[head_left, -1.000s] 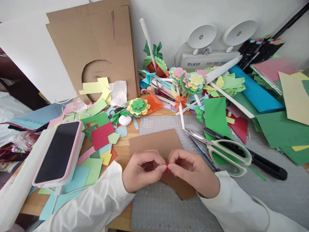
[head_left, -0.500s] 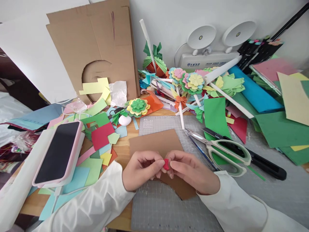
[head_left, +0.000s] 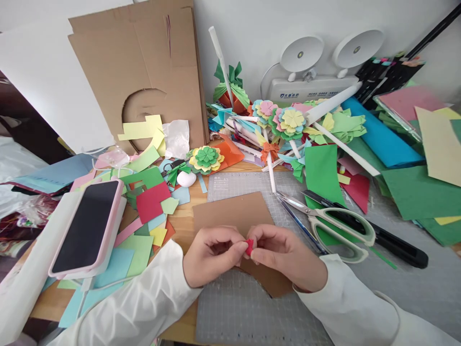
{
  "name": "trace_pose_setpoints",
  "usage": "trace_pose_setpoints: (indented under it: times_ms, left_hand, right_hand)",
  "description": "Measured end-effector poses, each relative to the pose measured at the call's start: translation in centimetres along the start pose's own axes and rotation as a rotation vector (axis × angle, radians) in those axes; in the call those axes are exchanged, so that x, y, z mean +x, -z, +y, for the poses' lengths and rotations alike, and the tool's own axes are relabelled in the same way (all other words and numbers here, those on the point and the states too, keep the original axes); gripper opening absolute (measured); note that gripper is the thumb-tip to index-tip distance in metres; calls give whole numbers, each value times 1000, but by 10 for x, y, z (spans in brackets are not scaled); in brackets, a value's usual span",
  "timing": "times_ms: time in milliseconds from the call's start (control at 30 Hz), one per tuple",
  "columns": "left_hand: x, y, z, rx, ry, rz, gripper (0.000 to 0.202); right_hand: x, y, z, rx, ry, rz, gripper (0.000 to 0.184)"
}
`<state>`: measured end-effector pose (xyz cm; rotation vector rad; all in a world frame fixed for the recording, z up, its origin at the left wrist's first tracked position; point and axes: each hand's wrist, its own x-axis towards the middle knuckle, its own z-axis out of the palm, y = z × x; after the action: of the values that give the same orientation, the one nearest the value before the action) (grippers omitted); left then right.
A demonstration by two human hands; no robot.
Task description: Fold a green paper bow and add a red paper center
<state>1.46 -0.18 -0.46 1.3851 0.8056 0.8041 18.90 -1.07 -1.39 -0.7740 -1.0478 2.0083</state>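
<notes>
My left hand point(head_left: 212, 254) and my right hand point(head_left: 284, 257) meet fingertip to fingertip over a brown cardboard piece point(head_left: 234, 214) lying on a grey cutting mat point(head_left: 248, 307). Both hands pinch a tiny folded red paper piece point(head_left: 249, 247) between thumbs and forefingers; most of it is hidden by the fingers. White sleeves cover both forearms. Scissors with pale green handles point(head_left: 334, 226) lie just right of my right hand.
A phone in a pink case point(head_left: 88, 226) rests at the left among coloured paper scraps. Paper flowers point(head_left: 206, 158) and rolled white paper sticks are piled at the back. A tall cardboard sheet point(head_left: 140, 72) leans on the wall. A black utility knife point(head_left: 392, 242) and green sheets lie at the right.
The red paper piece has been turned slightly between my fingertips. Both hands stay in the same place over the cardboard.
</notes>
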Motion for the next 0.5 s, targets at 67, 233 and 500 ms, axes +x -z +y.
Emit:
trace_pose_setpoints:
  times_ms: [67, 233, 500]
  left_hand:
    - [0, 0, 1, 41, -33, 6, 31]
    - [0, 0, 1, 150, -97, 13, 29]
    - [-1, 1, 0, 258, -158, -21, 28]
  right_hand:
    - [0, -1, -1, -10, -1, 11, 24]
    - [-1, -1, 0, -53, -32, 59, 27]
    - [-2, 0, 7, -151, -33, 113, 31]
